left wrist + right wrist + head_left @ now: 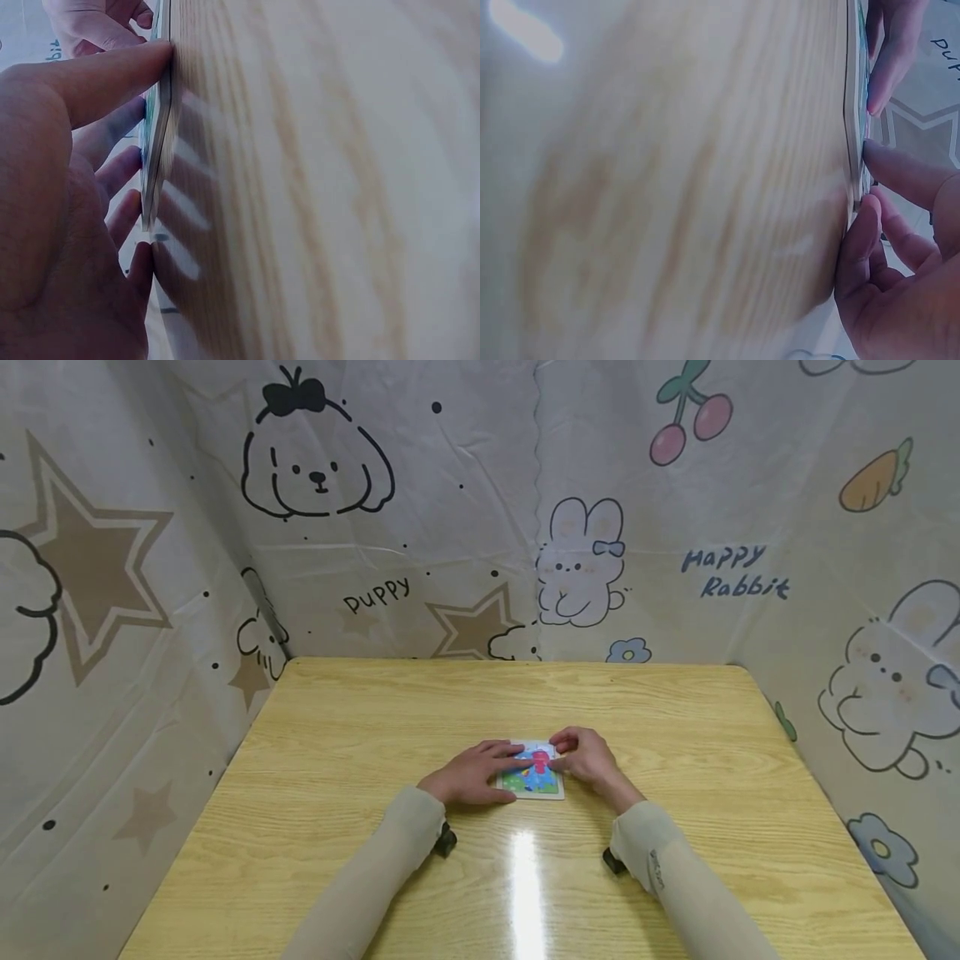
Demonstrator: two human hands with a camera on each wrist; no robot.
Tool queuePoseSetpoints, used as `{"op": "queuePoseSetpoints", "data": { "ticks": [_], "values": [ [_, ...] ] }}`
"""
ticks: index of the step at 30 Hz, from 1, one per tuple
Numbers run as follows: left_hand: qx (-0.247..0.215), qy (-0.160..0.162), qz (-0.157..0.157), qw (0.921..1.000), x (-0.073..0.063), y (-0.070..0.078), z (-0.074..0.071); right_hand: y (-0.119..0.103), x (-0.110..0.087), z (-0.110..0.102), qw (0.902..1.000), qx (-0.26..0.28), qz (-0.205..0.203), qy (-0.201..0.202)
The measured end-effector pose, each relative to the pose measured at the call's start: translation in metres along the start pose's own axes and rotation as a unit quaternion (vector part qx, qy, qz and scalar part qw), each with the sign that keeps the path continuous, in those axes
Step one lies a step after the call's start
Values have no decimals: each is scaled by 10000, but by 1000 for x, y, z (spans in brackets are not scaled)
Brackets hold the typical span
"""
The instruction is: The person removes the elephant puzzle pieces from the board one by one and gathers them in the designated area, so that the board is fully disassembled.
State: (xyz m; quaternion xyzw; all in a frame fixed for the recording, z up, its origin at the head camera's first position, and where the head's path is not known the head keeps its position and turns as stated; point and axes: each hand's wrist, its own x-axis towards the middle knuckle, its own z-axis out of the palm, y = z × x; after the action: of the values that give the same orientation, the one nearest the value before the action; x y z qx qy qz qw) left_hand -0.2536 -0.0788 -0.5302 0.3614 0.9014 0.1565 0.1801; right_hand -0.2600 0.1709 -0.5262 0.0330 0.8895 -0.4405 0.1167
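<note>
A small square picture board (542, 782), with a pink-red figure on blue and green and a pale rim, lies on the table. My left hand (474, 773) lies across its left part, fingers spread and mostly straight. In the left wrist view, the thumb touches the near edge of the board (155, 161), which looks layered from the side. At the right side, my right hand (590, 758) holds the board's edge, its thumb on the face and its fingers curled by the far right corner. The right wrist view shows the fingertips (864, 221) right at that edge.
The light wood-grain table (360, 710) extends around the board, with a bright light reflection in front. Patterned cloth curtain (450, 527) hangs behind it and on both sides. Dark wrist devices (446, 840) show beneath both beige sleeves.
</note>
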Motion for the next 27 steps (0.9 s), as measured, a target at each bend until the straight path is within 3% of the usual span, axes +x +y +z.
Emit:
{"op": "queuePoseSetpoints", "data": {
  "ticks": [20,27],
  "values": [
    [56,54,54,10000,2,-4,5,0,0,-1,9998,153,-100,-28],
    [44,42,57,10000,1,-3,3,2,2,-2,9992,181,-356,-1]
  ]
}}
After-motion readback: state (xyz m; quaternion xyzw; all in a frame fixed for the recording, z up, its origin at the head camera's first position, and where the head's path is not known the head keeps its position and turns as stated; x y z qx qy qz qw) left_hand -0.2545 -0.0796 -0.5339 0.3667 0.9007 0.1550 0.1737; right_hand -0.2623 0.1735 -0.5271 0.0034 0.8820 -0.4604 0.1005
